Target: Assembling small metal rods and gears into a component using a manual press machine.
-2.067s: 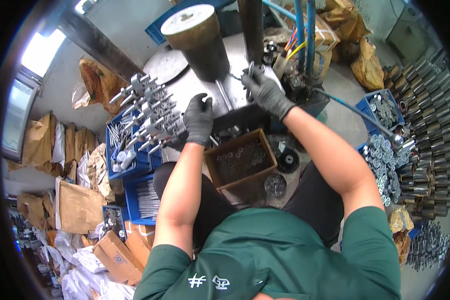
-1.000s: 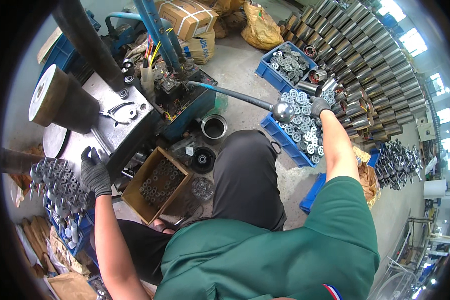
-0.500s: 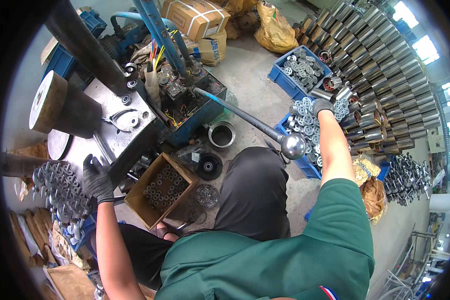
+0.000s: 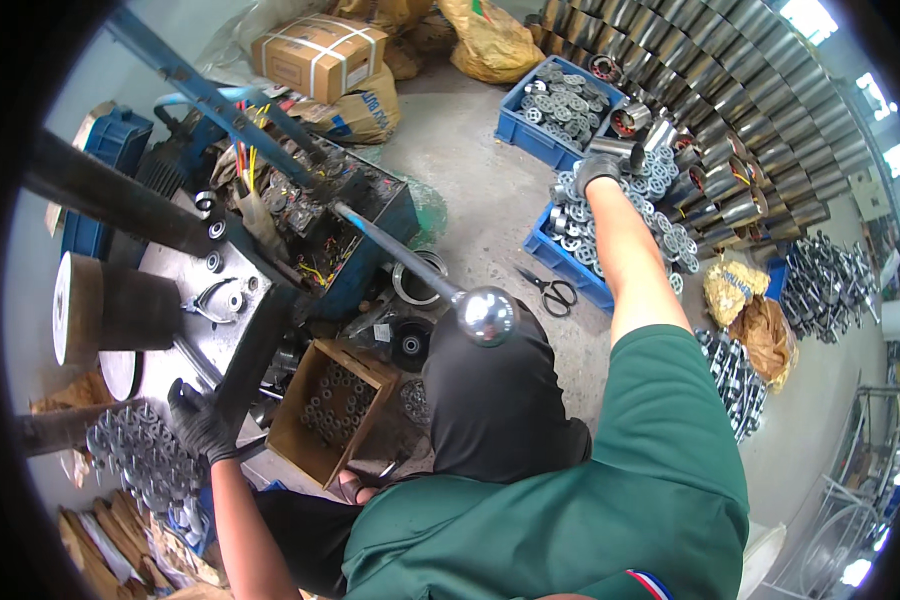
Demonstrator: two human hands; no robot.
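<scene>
Left hand gloved, low beside body; right hand gloved, arm stretched forward

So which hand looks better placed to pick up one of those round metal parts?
The right hand: it reaches into the blue crate of round metal parts. The left hand is by the machine.

Left hand: black glove. Right hand: grey glove. Shirt: dark green, with a red, white and blue striped tab at the hem. Trousers: black. Crates: bright blue, holding silver-grey metal rings. Lever: blue shaft, polished chrome ball. Carton: plain brown cardboard. Scissors: black handles. Wiring: yellow, red and black strands. Floor: pale grey concrete.
</scene>
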